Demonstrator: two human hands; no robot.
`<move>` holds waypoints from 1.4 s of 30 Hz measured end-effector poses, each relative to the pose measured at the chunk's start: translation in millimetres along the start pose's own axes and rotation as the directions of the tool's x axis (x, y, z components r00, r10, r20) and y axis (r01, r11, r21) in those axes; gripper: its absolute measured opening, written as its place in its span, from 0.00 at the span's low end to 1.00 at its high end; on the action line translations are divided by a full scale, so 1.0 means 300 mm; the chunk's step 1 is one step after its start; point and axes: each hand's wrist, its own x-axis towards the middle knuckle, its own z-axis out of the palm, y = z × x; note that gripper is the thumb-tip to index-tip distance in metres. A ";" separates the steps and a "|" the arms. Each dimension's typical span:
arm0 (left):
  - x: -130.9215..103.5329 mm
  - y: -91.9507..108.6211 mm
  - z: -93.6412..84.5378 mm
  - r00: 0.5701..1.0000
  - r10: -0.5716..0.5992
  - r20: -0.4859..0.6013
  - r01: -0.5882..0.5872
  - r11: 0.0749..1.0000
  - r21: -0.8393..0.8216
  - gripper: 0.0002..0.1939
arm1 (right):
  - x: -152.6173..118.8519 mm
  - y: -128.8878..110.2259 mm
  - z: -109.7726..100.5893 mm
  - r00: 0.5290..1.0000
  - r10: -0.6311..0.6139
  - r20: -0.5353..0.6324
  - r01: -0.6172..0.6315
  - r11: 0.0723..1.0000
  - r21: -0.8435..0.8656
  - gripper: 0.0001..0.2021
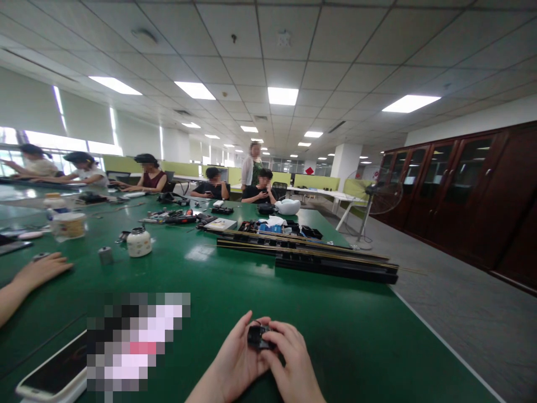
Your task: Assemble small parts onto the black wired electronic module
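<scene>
Small black part [257, 336] held above the near edge of the green table [235, 280], pinched between both hands. Left hand [237, 358] cups it; right hand [289, 350] fingers clenched over its top. Work looks mid-way; finer detail too small to tell.

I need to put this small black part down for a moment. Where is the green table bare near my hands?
Bare green table lies right of your right hand, up to the black rails. Crowded to the left: a phone and another person's hand.
</scene>
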 end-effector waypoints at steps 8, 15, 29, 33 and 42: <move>-0.004 0.001 0.012 0.999 0.004 -0.034 -0.002 0.999 0.038 0.12 | 0.000 0.004 0.007 0.999 -0.026 -0.036 0.026 0.999 -0.019 0.12; -0.002 0.002 0.018 0.993 0.062 -0.103 -0.052 0.994 0.097 0.11 | 0.001 0.000 -0.003 0.997 -0.054 -0.049 0.053 0.998 -0.018 0.10; -0.004 0.034 0.005 0.971 0.144 -0.192 -0.112 0.979 0.171 0.15 | -0.005 0.056 0.001 0.953 0.034 -0.300 -0.041 0.999 -0.019 0.10; -0.001 0.046 0.003 0.939 0.215 -0.269 -0.179 0.972 0.154 0.13 | -0.002 0.077 -0.002 0.932 0.074 -0.356 -0.089 0.996 -0.025 0.11; 0.002 0.053 -0.008 0.915 0.269 -0.301 -0.228 0.959 0.167 0.15 | 0.003 0.122 -0.034 0.886 0.202 -0.417 -0.220 0.975 0.004 0.14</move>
